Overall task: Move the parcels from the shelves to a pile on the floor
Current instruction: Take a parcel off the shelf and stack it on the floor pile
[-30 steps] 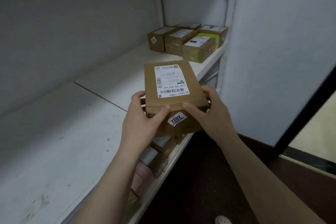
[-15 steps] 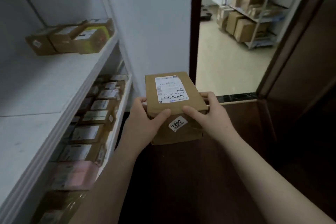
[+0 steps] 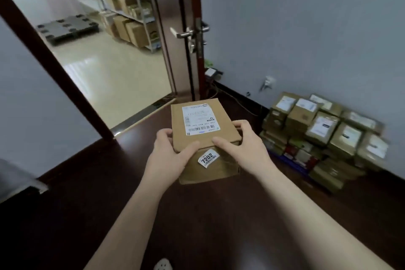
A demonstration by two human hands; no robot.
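I carry a brown cardboard parcel [image 3: 201, 138] in front of me, with a white shipping label on top and a "7202" sticker on its near side. My left hand [image 3: 168, 155] grips its left side, thumb over the near top edge. My right hand [image 3: 245, 147] grips the right side the same way. A pile of parcels [image 3: 324, 136], brown boxes with white labels, lies on the dark floor against the grey wall to the right, well clear of my hands. The shelves are out of view.
An open doorway [image 3: 109, 68] ahead left leads to a bright room with metal racks of boxes [image 3: 129, 22] and a grey pallet [image 3: 65, 28]. The brown door [image 3: 192, 35] with a metal handle stands open. Cables run along the wall base. My shoe tip [image 3: 162, 265] shows below.
I have turned right, away from the white shelves, with the parcel held the same way. The doorway slid left and the floor pile has come into view on the right.
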